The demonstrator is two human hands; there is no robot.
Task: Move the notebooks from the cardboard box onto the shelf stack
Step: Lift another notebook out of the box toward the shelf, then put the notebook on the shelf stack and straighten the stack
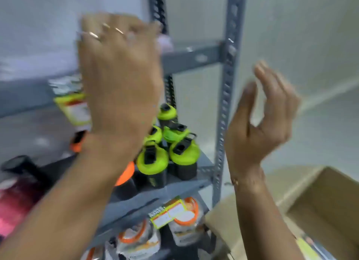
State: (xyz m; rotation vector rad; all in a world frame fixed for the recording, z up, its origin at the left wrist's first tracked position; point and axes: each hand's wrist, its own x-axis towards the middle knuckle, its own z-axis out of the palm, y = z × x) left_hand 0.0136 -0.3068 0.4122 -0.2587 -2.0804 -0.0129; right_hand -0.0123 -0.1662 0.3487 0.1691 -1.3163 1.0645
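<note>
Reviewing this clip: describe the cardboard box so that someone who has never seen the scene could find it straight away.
Start at the grey metal shelving unit with perforated uprights. The cardboard box sits at the foot of its front right upright, in the lower right corner of the view, below the right hand. It is the only plain brown, open-topped thing here; its neighbours on the shelves are bottles with lime-green lids and orange-trimmed packs.

No legible txt; shelf tags [171,213] too blurred to read.

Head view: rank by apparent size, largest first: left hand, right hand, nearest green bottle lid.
1. left hand, nearest the camera, which inflates it.
2. right hand, somewhat smaller here; true sizes are likely alike.
3. green bottle lid, clearly smallest, and farther off.
</note>
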